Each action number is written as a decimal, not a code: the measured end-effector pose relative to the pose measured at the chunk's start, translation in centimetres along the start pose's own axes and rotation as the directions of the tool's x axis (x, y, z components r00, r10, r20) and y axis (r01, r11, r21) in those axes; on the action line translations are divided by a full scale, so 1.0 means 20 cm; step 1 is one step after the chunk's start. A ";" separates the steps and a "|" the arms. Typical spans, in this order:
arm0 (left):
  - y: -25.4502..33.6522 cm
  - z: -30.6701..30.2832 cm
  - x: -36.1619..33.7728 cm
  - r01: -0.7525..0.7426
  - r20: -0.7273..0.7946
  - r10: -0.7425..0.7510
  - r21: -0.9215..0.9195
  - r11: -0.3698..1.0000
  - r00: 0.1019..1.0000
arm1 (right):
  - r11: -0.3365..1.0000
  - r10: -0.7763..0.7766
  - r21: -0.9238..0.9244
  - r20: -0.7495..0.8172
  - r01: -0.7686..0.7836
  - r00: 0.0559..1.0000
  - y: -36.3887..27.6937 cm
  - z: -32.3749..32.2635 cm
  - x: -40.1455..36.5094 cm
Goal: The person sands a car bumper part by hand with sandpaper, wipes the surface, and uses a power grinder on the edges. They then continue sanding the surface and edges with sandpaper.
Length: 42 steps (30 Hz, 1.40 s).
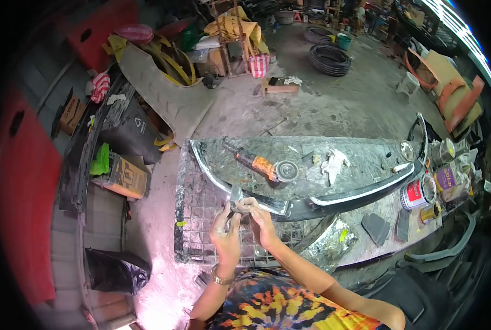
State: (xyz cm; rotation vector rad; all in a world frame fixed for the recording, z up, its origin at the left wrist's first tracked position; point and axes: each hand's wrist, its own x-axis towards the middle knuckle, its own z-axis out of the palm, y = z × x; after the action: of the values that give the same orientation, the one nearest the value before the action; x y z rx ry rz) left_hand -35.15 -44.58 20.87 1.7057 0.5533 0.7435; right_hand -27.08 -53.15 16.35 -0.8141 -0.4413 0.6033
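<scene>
Close together over the near side of the workbench (311, 148), my left hand (224, 231) and my right hand (260, 218) have their fingers closed around a small flat grey piece (236, 193). Its upper end sticks up past my fingertips; the exact kind I cannot tell. Right behind it curves a long black trim strip (214, 179) with a whitish band along it, overlapped by the piece in this view. An orange angle grinder (263, 166) lies on the bench beyond the strip. To the right is another black curved strip (361, 193) with a white band.
A wire grid (199, 236) covers the bench's left part. Dark flat blocks (376, 227), a red-and-white can (414, 194) and a purple-labelled tub (447, 181) stand at right. A white rag (333, 165) lies behind. Cardboard box (125, 176) at left; coiled black hoses (330, 60) on the floor.
</scene>
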 end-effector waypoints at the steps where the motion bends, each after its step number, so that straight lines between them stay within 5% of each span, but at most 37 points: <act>1: -0.04 0.00 0.00 0.024 -0.019 -0.026 -0.099 0.995 0.999 | 1.000 0.007 -0.020 0.014 -0.007 1.000 0.01 -0.01 0.00; 5: -0.09 -0.03 0.08 -0.010 -0.024 0.012 0.086 0.996 1.000 | 0.955 0.144 -0.260 -0.012 -0.142 0.989 -0.01 0.00 0.03; 7: -0.02 -0.02 0.10 0.040 -0.042 -0.037 0.055 0.998 0.998 | 0.868 -0.148 -0.493 -0.160 0.051 0.976 -0.02 -0.03 0.07; 9: -0.05 -0.05 0.10 0.060 -0.054 -0.059 0.020 0.998 0.997 | 0.980 0.095 -0.135 -0.332 -0.147 0.939 -0.02 -0.07 0.13; 11: -0.27 -0.10 0.06 0.064 0.130 -0.068 0.035 0.997 0.989 | 0.944 0.327 0.099 -0.132 -0.316 0.936 0.11 -0.19 0.12; 13: -0.32 -0.10 0.06 0.062 0.118 -0.061 -0.007 0.998 0.991 | 0.887 0.460 -0.012 -0.074 -0.462 0.885 0.18 -0.22 0.09; 14: -0.34 -0.11 0.06 0.189 0.101 -0.180 -0.085 0.978 0.978 | 0.803 0.584 -0.128 -0.025 -0.582 0.811 0.22 -0.23 0.10; 15: -0.37 -0.13 0.06 0.312 0.092 -0.300 -0.164 0.936 0.949 | 0.798 0.495 -0.367 -0.053 -0.478 0.867 0.17 -0.15 0.14; 19: -0.43 -0.20 0.14 0.377 0.033 -0.380 -0.228 0.898 0.925 | 0.783 0.418 -0.552 0.124 -0.287 0.900 0.21 -0.15 0.26; 20: -0.45 -0.22 0.18 0.309 0.040 -0.307 -0.075 0.948 0.951 | 0.788 0.509 -0.437 0.069 -0.433 0.858 0.24 -0.16 0.27; 22: -0.59 -0.23 0.20 0.289 0.061 -0.283 -0.120 0.950 0.957 | 0.758 0.623 -0.232 -0.019 -0.609 0.782 0.34 -0.18 0.31; 25: -0.72 -0.25 0.26 0.324 0.081 -0.314 -0.200 0.925 0.946 | 0.797 0.569 -0.200 -0.066 -0.570 0.819 0.43 -0.12 0.41; 27: -0.81 -0.27 0.29 0.124 -0.008 -0.126 -0.120 0.985 0.992 | 0.784 0.565 -0.255 -0.082 -0.566 0.821 0.42 -0.05 0.51; 29: -0.86 -0.26 0.34 0.175 -0.067 -0.195 -0.231 0.957 0.979 | 0.762 0.593 -0.325 0.005 -0.560 0.805 0.44 -0.05 0.61; 31: -0.92 -0.26 0.38 0.164 -0.092 -0.168 -0.056 0.985 0.981 | 0.747 0.627 -0.292 0.009 -0.597 0.779 0.48 -0.07 0.69; 34: -0.93 -0.36 0.60 0.046 0.098 -0.060 0.145 0.988 0.993 | 0.865 0.438 -0.268 -0.011 -0.424 0.899 0.53 -0.12 0.82; 35: -0.92 -0.39 0.69 -0.017 0.227 -0.027 0.190 0.982 0.974 | 0.738 0.635 -0.209 -0.108 -0.642 0.765 0.47 -0.16 0.87; 37: -1.09 -0.39 0.87 0.144 0.010 -0.149 0.193 0.971 0.989 | 0.553 0.378 -0.754 -0.153 -0.356 0.913 0.48 -0.16 1.01; 38: -1.21 -0.39 0.96 0.237 -0.069 -0.227 0.228 0.944 0.971 | 0.549 0.381 -0.752 -0.162 -0.364 0.910 0.52 -0.20 1.05; 40: -1.33 -0.33 1.12 0.200 -0.078 -0.184 0.366 0.909 0.980 | 0.441 0.257 -0.896 0.062 -0.060 0.965 0.64 -0.33 1.12; 42: -1.49 -0.27 1.19 0.144 -0.111 -0.105 0.442 0.885 0.988 | 0.435 0.226 -0.900 0.099 -0.010 0.969 0.72 -0.34 1.18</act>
State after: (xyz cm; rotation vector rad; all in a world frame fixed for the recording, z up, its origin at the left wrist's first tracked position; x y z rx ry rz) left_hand -22.13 -16.86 -2.57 2.0454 0.9436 0.6267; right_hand -10.15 -33.68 4.06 -1.8592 -0.9493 0.5637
